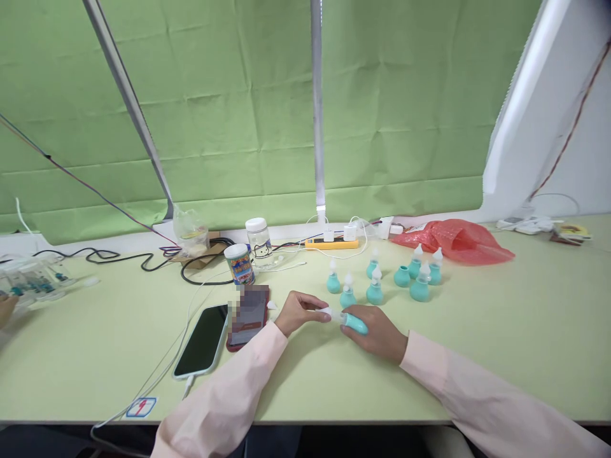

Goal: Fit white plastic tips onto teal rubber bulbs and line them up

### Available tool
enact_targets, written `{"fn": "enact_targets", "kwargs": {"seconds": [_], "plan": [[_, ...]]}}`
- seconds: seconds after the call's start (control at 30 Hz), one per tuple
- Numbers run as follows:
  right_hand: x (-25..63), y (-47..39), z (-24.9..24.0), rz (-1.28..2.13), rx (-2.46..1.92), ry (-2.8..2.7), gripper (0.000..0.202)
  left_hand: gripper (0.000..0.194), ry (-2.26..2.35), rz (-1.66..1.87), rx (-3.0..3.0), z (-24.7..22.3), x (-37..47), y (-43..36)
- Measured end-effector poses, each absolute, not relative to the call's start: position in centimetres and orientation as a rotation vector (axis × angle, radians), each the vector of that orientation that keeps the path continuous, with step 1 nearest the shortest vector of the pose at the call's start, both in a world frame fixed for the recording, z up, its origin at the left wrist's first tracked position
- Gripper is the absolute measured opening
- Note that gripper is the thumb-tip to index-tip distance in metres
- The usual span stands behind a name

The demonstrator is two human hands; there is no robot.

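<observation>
Near the middle of the table, my left hand (304, 312) pinches a small white translucent tip (326, 312) between thumb and fingers. Just to its right, my right hand (375, 331) is wrapped round a teal bulb (356, 324) lying sideways, its clear neck facing the white tip. Whether tip and neck touch is hard to tell. Beyond my hands stand several teal bulbs with clear tops, among them one at the front (375, 292) and one farther right (420, 290). A teal bulb (401, 276) among them has no top.
Two phones, one black-screened (202, 340) and one in a red case (248, 318), lie left of my left hand. Behind are a printed can (239, 264), a clear jar (259, 242), a power strip (331, 244) and a red plastic bag (453, 242). Another person's hand (6, 309) shows at far left.
</observation>
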State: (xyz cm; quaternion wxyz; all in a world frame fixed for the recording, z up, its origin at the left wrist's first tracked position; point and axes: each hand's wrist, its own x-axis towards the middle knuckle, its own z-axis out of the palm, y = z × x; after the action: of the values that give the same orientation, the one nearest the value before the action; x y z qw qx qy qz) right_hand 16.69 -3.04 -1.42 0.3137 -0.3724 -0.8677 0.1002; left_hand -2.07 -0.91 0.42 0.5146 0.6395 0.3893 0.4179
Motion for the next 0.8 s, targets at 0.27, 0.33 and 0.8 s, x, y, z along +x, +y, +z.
{"fn": "enact_targets", "kwargs": {"seconds": [0.27,0.33,0.8], "plan": [[16.9,-3.0,-2.2,0.02,-0.964,-2.433,0.02,0.026,0.892,0.911,1.516,-0.3,-2.4,-0.6],[16.9,-3.1,-2.3,-0.049,-0.969,-2.464,0.021,0.025,0.87,0.899,1.51,-0.4,-2.4,-0.6],[16.8,-3.0,-1.8,0.289,-0.934,-2.48,0.011,0.023,0.881,0.925,1.661,-0.8,-1.8,-1.0]]}}
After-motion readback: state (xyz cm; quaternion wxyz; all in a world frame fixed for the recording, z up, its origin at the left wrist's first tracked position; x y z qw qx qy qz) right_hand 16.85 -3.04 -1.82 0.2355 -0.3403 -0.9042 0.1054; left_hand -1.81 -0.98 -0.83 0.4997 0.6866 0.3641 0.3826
